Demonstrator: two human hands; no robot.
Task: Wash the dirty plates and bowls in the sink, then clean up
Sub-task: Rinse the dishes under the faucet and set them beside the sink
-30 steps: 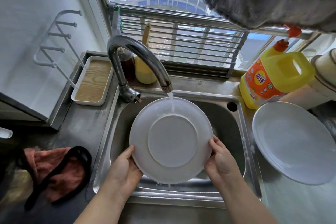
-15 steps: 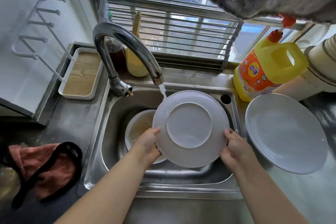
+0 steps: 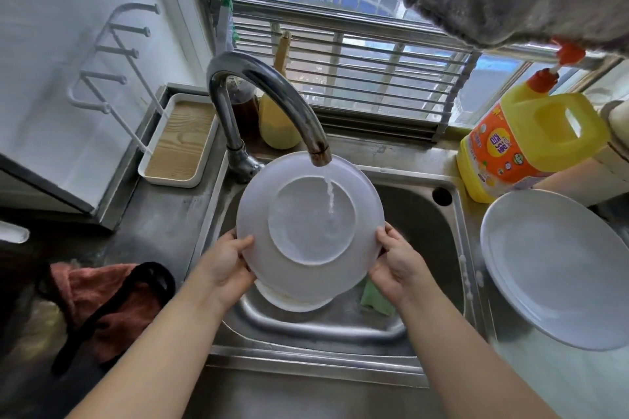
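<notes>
A worn steel counter (image 3: 163,235) under a barred window carries a yellow detergent jug (image 3: 524,143) and a clean white plate (image 3: 558,269) right of the sink (image 3: 425,224). Over the basin, my left hand (image 3: 226,260) and right hand (image 3: 396,264) grip a translucent white plate (image 3: 309,224) by its rim, underside up, under the faucet (image 3: 269,102) stream.

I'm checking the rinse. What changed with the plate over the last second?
The plate, bottom side up, was swung right of the stream half a second ago, exposing a dirty dish beneath; now it is back under the faucet, water hitting its base. Left hand and right hand kept their grip on its rim. The white plate on the counter stayed.
</notes>
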